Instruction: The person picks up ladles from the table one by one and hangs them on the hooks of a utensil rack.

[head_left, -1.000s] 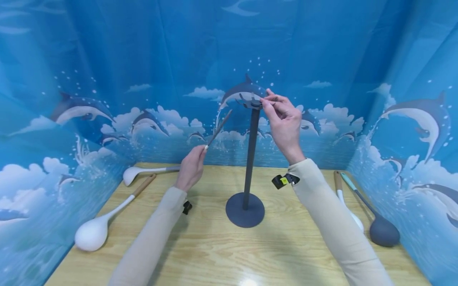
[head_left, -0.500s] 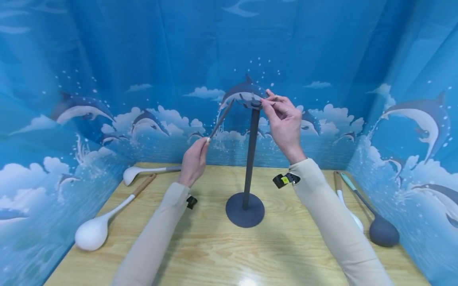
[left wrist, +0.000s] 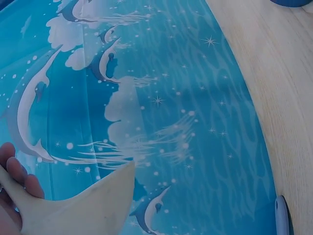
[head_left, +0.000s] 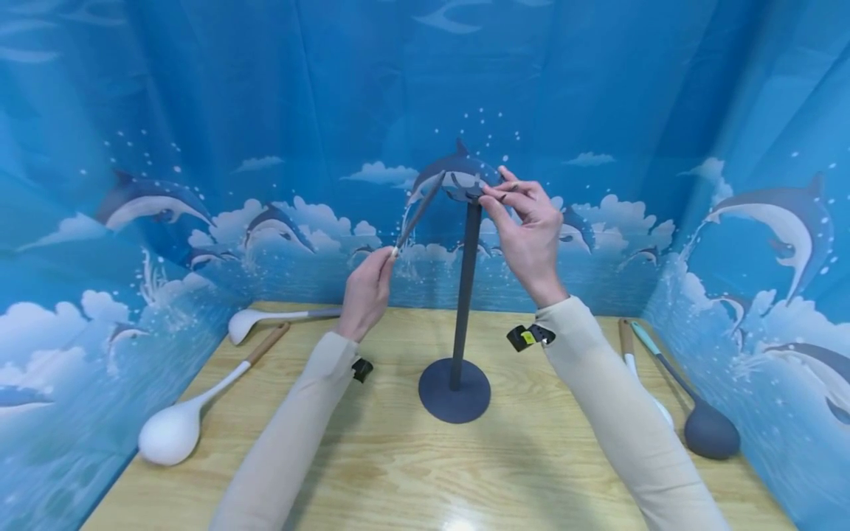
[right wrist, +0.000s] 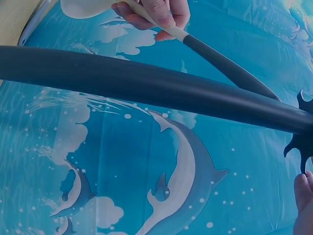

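Note:
My left hand (head_left: 368, 291) grips a kitchen utensil by its neck, its dark grey handle (head_left: 418, 214) slanting up to the right. Its broad, pale head (left wrist: 93, 200) shows in the left wrist view; the hand hides it in the head view. The handle's end lies close to the hooked top (head_left: 465, 188) of a dark utensil stand (head_left: 467, 295), overlapping the pole in the right wrist view. My right hand (head_left: 527, 236) pinches a hook (right wrist: 304, 161) at the stand's top with thumb and fingers. The stand is upright on its round base (head_left: 454, 402).
A white round-headed utensil (head_left: 171, 435) with a wooden handle and a white ladle (head_left: 246, 323) with a grey handle lie at left. At right lie a dark ladle (head_left: 710, 429) with a mint handle and a wooden-handled white utensil (head_left: 627, 343). A dolphin-print curtain (head_left: 372, 88) surrounds the wooden table (head_left: 398, 472).
My left hand has moved up and right, bringing the utensil's handle end closer to the stand's hooks. My right hand stays at the stand's top with only a slight shift of its fingers.

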`<state>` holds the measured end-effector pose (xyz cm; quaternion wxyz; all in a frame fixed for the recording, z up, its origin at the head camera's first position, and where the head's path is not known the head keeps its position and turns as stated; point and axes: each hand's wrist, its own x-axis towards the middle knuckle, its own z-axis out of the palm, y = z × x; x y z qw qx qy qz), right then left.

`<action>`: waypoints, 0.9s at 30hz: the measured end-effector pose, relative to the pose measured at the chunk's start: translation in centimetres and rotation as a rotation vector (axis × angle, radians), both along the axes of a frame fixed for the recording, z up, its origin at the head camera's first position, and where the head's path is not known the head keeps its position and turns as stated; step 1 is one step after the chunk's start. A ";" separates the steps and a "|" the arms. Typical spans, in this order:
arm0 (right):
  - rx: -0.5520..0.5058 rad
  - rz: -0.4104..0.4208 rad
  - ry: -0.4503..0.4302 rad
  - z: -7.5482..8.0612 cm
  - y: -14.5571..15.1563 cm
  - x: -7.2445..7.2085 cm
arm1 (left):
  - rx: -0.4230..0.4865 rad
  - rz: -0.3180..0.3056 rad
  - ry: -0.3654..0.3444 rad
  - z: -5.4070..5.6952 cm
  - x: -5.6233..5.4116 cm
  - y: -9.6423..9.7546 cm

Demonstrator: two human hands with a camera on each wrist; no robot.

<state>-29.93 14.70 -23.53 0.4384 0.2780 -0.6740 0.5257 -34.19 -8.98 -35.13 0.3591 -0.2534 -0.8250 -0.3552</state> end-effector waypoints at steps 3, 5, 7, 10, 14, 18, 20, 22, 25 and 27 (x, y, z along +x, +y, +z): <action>0.002 0.004 0.011 0.0 0.0 0.0 | -0.004 -0.007 0.003 0.2 0.0 0.2; 0.000 0.015 0.011 0.0 0.0 0.0 | -0.011 -0.006 0.003 0.3 0.0 0.3; 0.001 0.022 0.012 -0.1 0.1 -0.1 | -0.014 -0.008 0.003 0.4 0.0 0.3; -0.002 0.028 0.008 -0.1 0.1 -0.1 | -0.020 -0.009 0.005 0.6 -0.1 0.4; -0.007 0.030 -0.003 0.0 0.1 0.0 | -0.027 -0.013 0.007 1.0 -0.1 0.5; -0.011 0.037 -0.006 0.0 0.1 0.0 | -0.033 -0.014 0.008 1.1 -0.2 0.5; -0.012 0.038 -0.005 0.0 0.1 0.0 | -0.032 -0.018 0.007 1.1 -0.2 0.5; -0.011 0.038 -0.001 0.0 0.1 0.0 | -0.025 -0.026 0.001 1.0 -0.3 0.5; -0.011 0.034 0.004 -0.1 0.2 0.0 | -0.016 -0.047 -0.016 0.9 -0.3 0.7; -0.011 0.032 0.002 -0.1 0.2 0.0 | -0.009 -0.067 -0.031 0.8 -0.3 0.7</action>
